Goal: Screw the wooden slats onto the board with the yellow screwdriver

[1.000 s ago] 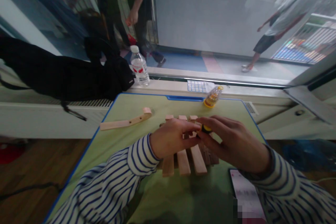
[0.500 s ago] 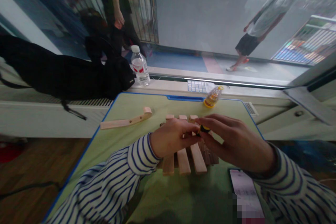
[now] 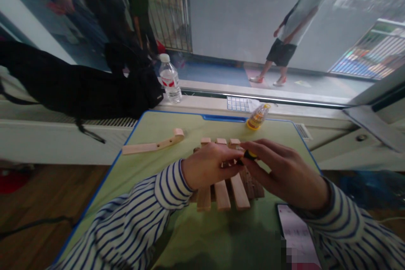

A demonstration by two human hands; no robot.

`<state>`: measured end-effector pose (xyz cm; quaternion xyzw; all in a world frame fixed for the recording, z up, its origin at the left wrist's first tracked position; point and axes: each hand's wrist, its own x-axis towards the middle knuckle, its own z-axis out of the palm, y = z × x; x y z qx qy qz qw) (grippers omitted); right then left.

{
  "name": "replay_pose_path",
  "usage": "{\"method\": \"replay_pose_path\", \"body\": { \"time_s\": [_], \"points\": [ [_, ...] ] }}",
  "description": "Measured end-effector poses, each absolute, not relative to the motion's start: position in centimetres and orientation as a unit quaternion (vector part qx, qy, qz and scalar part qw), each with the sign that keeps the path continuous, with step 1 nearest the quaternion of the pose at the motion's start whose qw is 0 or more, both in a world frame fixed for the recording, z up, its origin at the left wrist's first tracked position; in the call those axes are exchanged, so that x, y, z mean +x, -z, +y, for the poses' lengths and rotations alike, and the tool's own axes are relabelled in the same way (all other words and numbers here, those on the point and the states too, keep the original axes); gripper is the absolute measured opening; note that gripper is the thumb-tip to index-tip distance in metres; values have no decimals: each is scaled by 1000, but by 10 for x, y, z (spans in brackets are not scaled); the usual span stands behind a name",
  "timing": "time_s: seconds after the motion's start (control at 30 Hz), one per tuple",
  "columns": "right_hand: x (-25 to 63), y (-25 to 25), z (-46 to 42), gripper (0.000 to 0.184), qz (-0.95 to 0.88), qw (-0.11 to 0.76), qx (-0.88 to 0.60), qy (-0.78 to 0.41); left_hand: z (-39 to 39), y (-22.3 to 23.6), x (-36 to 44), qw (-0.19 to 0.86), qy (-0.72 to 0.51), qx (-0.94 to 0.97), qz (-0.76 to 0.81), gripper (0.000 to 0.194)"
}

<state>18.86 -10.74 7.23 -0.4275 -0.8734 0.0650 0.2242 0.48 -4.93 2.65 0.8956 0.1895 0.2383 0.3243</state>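
In the middle of the table, my right hand (image 3: 284, 171) pinches a small black-and-yellow screwdriver (image 3: 249, 155) by its handle; the shaft is not visible. My left hand (image 3: 211, 165) is closed with thumb and fingers meeting at the screwdriver's near end, and what they grip is hidden. Both hands are over a wooden assembly of parallel slats (image 3: 222, 196) resting on the table, its centre covered by my fingers. To the left lies a curved wooden piece (image 3: 161, 143) with holes and a block at its far end.
The green table (image 3: 142, 185) has a blue rim. A glue-like bottle with a yellow cap (image 3: 257, 117) stands at its far edge. A phone (image 3: 297, 230) lies front right. A water bottle (image 3: 171, 79) and black bag (image 3: 95, 88) rest on the sill. People walk beyond the glass.
My hands hold nearly the same pose; the screwdriver handle has shifted slightly to the right. Outside, the person at right has stepped leftward, and people at left have moved.
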Motion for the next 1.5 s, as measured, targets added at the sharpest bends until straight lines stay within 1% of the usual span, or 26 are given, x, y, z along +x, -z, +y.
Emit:
{"method": "replay_pose_path", "body": {
  "time_s": [0.2,0.47,0.6,0.9,1.1,1.27,1.5],
  "points": [
    [188,-75,-109,28,-880,211,-424,-42,-50,-25,5,351,-229,888,190,14],
    [187,-76,-107,24,-883,212,-417,-44,-49,-25,4,357,-221,887,194,14],
    [187,-76,-107,23,-883,208,-418,-51,-49,-26,5,353,-223,888,194,14],
    [187,-76,-107,26,-885,205,-416,-45,-47,-23,6,350,-243,875,229,14],
    [187,-73,-105,24,-884,197,-422,-31,-47,-21,5,355,-243,878,212,14],
    [186,-72,-105,20,-880,209,-426,-34,-48,-22,5,346,-241,883,205,14],
    [186,-70,-108,24,-876,212,-432,-33,-48,-23,4,343,-232,888,199,15]
  ]
}}
